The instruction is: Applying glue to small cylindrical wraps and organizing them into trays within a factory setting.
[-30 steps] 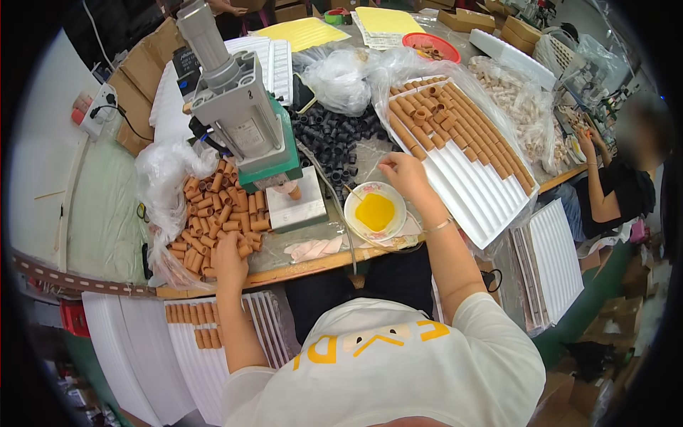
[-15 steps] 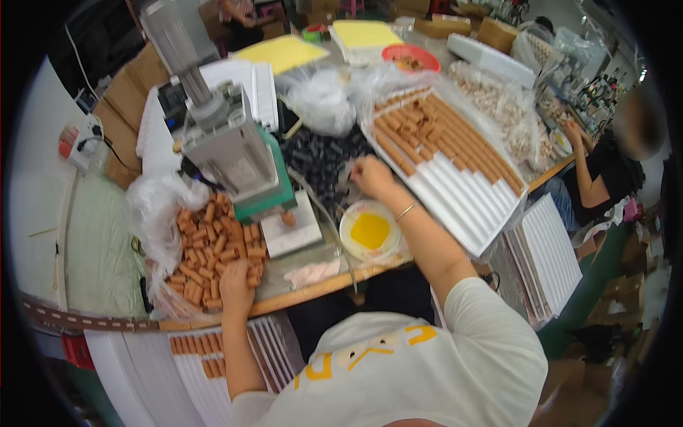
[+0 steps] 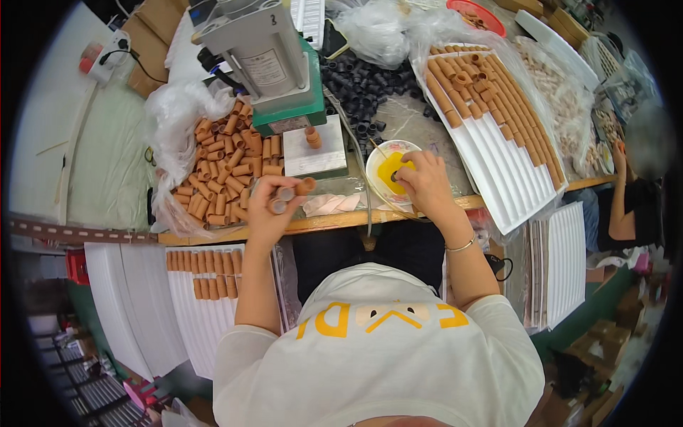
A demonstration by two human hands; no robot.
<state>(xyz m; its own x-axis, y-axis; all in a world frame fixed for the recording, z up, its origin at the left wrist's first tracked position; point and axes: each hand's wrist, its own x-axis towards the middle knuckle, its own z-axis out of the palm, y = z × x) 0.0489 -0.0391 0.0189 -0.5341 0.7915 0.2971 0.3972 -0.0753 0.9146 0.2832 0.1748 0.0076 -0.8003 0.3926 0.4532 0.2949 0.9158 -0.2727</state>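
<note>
My left hand (image 3: pixel 267 217), in front of the pile of brown tubes (image 3: pixel 226 162), is closed around several short brown tubes (image 3: pixel 304 186), their open ends facing up. Over a white bowl (image 3: pixel 373 175) of yellow liquid (image 3: pixel 388 162), my right hand (image 3: pixel 429 186) pinches a small black fitting (image 3: pixel 395 176) between thumb and fingers. A thin stick leans in the bowl. Between my hands and the press (image 3: pixel 267 67), a brown piece (image 3: pixel 312 139) stands upright on the pale metal plate (image 3: pixel 299 158). Loose black fittings (image 3: pixel 366 84) lie heaped behind the bowl.
A ridged white tray (image 3: pixel 491 167) with rows of brown tubes slants at the right. Below the table edge, another tray (image 3: pixel 196 313) holds brown tubes. A cable (image 3: pixel 356 139) runs beside the bowl. A co-worker's arm (image 3: pixel 620 192) shows at far right.
My right hand has come from the black heap to the bowl with a black fitting. My left hand has lifted away from the brown pile with several tubes. The view has tilted down.
</note>
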